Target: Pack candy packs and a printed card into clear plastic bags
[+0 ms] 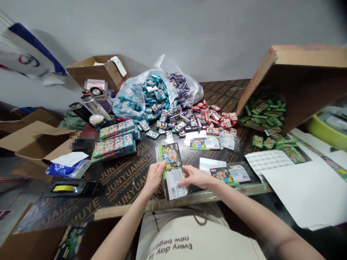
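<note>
Just above the table's front edge, a printed plastic packaging bag (172, 162) with a black and green design and a white label is held between my two hands. My left hand (156, 177) is closed on its left edge, thumb on top. My right hand (193, 177) grips its right side, with fingers over the white label. More such printed bags (230, 174) lie flat to the right of my right hand, and others (205, 143) lie farther back. Beyond them spreads a pile of small candy boxes, red (214, 115), purple (187, 121) and blue (158, 90).
Clear plastic sacks (130, 90) spill the blue and purple boxes. A tipped carton (306, 57) holds green boxes (267, 112) at right, near white sheets (306, 195). At left are stacked packs (115, 144), a tape dispenser (72, 188), thermos flasks (93, 104) and an open carton (35, 141).
</note>
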`<state>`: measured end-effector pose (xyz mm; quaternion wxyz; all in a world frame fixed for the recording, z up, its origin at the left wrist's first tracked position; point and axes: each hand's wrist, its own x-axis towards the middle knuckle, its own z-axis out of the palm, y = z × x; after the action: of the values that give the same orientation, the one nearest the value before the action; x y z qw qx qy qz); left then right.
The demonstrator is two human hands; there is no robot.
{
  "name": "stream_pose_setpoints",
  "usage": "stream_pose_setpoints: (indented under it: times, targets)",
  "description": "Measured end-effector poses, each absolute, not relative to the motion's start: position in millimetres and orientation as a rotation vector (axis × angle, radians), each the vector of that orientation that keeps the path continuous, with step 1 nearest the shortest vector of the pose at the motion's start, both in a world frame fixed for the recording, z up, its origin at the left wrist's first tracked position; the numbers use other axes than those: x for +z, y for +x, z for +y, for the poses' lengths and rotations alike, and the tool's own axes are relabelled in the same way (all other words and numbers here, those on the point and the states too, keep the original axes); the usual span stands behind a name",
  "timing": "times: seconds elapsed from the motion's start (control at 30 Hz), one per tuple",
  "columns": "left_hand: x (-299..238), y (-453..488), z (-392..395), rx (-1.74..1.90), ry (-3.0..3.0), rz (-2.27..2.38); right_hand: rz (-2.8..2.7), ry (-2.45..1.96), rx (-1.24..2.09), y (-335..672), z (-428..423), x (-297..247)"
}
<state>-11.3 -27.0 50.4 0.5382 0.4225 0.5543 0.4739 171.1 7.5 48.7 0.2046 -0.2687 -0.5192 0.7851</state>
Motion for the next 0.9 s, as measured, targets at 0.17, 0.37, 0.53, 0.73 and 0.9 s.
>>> stream_pose_setpoints:
  times: [0.17, 0.37, 0.53, 0.73, 0.9]
  targets:
    - [37, -3, -30, 0.979, 1.004, 1.138, -1.466, -0.873, 1.911, 178, 11, 23]
    - [26, 2, -27, 1.087, 0.958, 1.045, -1.476, -1.086, 1.534, 182, 20, 12]
    - [28, 14, -31, 1.198, 0.901, 0.997, -1.167, -1.033, 1.533, 173, 13, 30]
    - [41, 35, -41, 1.280, 0.612, 0.988, -0.754, -1.065, 1.537, 165, 12, 52]
    - [57, 38, -29, 1.378, 0.288, 0.927, -0.751, -0.971, 1.668, 164, 5, 58]
